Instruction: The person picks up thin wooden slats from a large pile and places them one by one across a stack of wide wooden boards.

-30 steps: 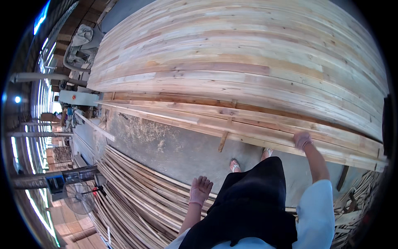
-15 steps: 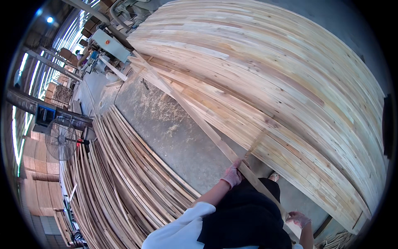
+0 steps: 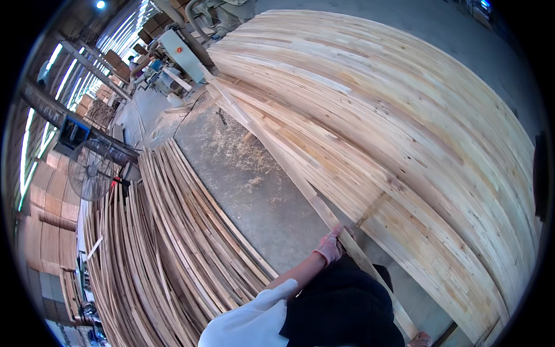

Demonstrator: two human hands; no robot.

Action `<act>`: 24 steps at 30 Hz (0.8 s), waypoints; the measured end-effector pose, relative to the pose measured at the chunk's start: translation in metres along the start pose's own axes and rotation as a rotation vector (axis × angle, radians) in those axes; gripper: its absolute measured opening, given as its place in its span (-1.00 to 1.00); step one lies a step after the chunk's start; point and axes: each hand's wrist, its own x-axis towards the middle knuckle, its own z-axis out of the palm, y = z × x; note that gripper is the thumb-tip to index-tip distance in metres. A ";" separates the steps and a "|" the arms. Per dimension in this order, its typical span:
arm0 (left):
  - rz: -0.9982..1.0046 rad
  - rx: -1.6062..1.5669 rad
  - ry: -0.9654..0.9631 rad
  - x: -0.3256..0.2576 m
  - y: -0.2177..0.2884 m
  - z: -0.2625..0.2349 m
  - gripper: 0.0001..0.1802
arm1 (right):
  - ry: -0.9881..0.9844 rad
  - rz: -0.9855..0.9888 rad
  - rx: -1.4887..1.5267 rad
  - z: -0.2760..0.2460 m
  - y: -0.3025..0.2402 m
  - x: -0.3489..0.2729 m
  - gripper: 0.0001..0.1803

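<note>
My left hand (image 3: 330, 246), in a pinkish knit work glove, is closed around a long, thin wooden board (image 3: 287, 166). The board runs diagonally from near my body to the far end of a stack of laminated wood planks (image 3: 370, 110). At the lower edge, my right hand (image 3: 420, 339) is at the board's near end; much of it is cut off by the picture's edge, but its fingers appear curled at the wood. Along the stack's near side, the held board passes over a strip of floor.
Many long wooden strips (image 3: 191, 243) lie in a pile to my left. Beyond it stands a round fan (image 3: 91, 172). Sawdust covers part of the concrete floor (image 3: 231, 168). A pale control cabinet (image 3: 180, 55) and another person (image 3: 133, 62) are at the far left.
My right hand has moved down toward the lower edge, and the board has shifted slightly with it. My view has turned a little, so the surroundings sit further right and lower.
</note>
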 end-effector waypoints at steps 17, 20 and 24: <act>0.026 -0.081 0.007 -0.057 -0.091 0.019 -0.73 | 0.217 -0.661 0.372 0.036 0.161 0.048 -0.82; 0.051 -0.074 0.110 -0.065 -0.107 0.025 -0.75 | 0.176 -0.650 0.379 0.040 0.185 0.048 -0.74; 0.100 -0.120 0.089 -0.058 -0.123 0.003 -0.76 | 0.058 -0.217 0.048 0.030 0.171 0.059 -0.59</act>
